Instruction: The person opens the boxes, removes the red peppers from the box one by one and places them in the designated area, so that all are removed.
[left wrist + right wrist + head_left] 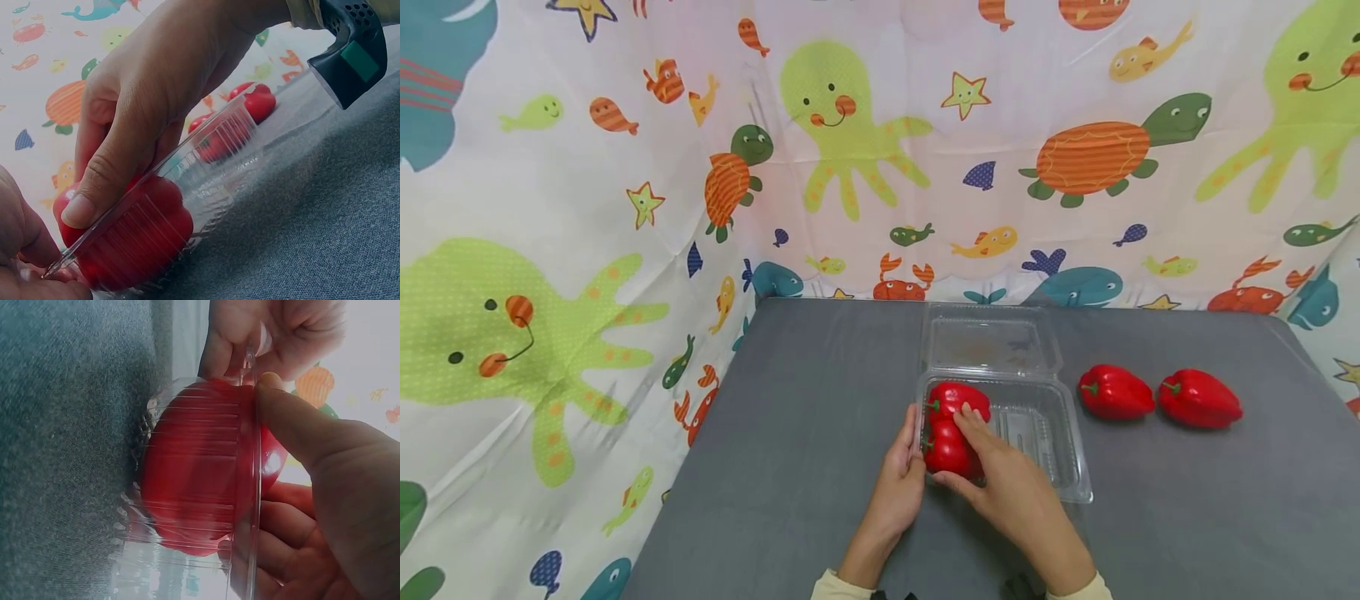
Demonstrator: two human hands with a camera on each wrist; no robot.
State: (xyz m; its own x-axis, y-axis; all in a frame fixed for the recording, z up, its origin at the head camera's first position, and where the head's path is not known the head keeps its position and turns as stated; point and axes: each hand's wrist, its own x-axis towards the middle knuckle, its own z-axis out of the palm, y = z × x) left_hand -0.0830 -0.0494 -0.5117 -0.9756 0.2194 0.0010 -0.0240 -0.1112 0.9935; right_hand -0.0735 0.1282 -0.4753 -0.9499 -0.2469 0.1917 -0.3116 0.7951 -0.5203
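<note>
Two red bell peppers lie side by side along the left of a clear plastic clamshell container [1045, 429], stems to the left. My left hand [901, 477] pinches the container's left rim; in the left wrist view its thumb and fingers [31, 244] meet at that rim. My right hand [1018, 493] holds the nearer bell pepper [944, 450], thumb on its near side and fingers across its top right. A fingertip reaches the farther bell pepper [957, 398]. Through the clear wall, the right wrist view shows the nearer pepper low inside the container.
The container's lid [992, 337] lies folded back behind it. Right of the container, two more red bell peppers, one nearer [1116, 392] and one farther right [1200, 398], lie on the grey tabletop [820, 400]. A sea-animal printed curtain [865, 242] stands behind and at the left.
</note>
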